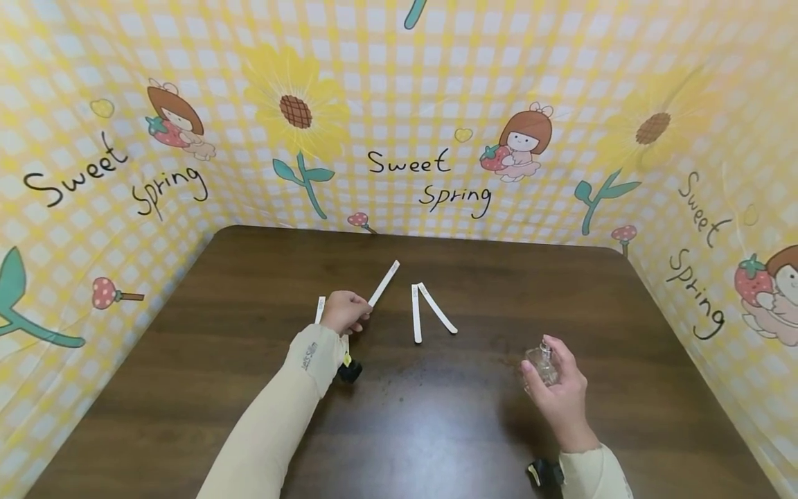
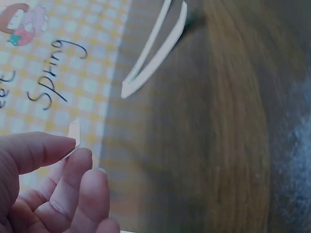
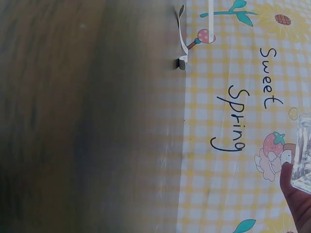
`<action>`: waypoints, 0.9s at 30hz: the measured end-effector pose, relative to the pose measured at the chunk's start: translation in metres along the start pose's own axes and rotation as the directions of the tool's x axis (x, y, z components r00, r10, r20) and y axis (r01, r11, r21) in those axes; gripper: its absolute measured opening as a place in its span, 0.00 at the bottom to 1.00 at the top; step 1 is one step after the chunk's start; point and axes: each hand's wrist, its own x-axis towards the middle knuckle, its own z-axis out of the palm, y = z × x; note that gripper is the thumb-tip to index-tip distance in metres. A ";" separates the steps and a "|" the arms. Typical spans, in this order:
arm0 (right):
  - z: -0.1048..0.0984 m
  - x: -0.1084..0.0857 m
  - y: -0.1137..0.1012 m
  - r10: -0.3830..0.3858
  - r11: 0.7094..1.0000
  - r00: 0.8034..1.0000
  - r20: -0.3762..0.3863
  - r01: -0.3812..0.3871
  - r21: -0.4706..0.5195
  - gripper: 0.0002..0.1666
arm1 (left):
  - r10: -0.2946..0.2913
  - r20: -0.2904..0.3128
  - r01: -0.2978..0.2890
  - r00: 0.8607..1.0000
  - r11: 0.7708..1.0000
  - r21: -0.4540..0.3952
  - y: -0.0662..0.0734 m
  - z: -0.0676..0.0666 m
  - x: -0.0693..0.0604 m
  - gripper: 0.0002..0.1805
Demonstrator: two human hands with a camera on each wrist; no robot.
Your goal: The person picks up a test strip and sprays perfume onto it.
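Fingers (image 1: pixel 364 308) of the left hand (image 1: pixel 339 312) pinch a white strip (image 1: pixel 384 284) in the head view, two more strips (image 1: pixel 416 315) lying just right of them on the worktop (image 1: pixel 474 416); further right, the right hand (image 1: pixel 564 395) grips a clear bottle (image 1: pixel 544 365). The left wrist view has the pinched strip's tip poking past the fingertips. In the right wrist view, the bottle shows partly, touching the hand.

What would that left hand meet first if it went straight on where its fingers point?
Likely the nearer slim white paper strip of the pair ahead on the dark brown wood-grain table, though the left hand may pass above; its height is unclear.
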 end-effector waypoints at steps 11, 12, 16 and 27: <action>0.008 0.008 0.001 -0.060 0.997 0.998 -0.019 0.059 -0.051 0.28 | 0.074 0.052 -0.069 0.996 0.992 -0.102 0.004 -0.007 -0.020 0.07; 0.008 0.009 0.002 -0.069 0.996 0.997 -0.019 0.068 -0.051 0.28 | 0.077 0.057 -0.070 0.995 0.992 -0.106 0.003 -0.009 -0.021 0.07; 0.007 0.005 0.003 -0.058 0.996 0.998 -0.005 0.057 -0.063 0.31 | 0.086 0.114 -0.073 0.990 0.990 -0.119 -0.007 -0.013 -0.034 0.06; 0.023 0.011 -0.003 0.173 0.985 0.968 0.181 -0.175 -0.003 0.34 | 0.078 0.180 -0.062 0.980 0.994 -0.091 -0.022 -0.023 -0.058 0.04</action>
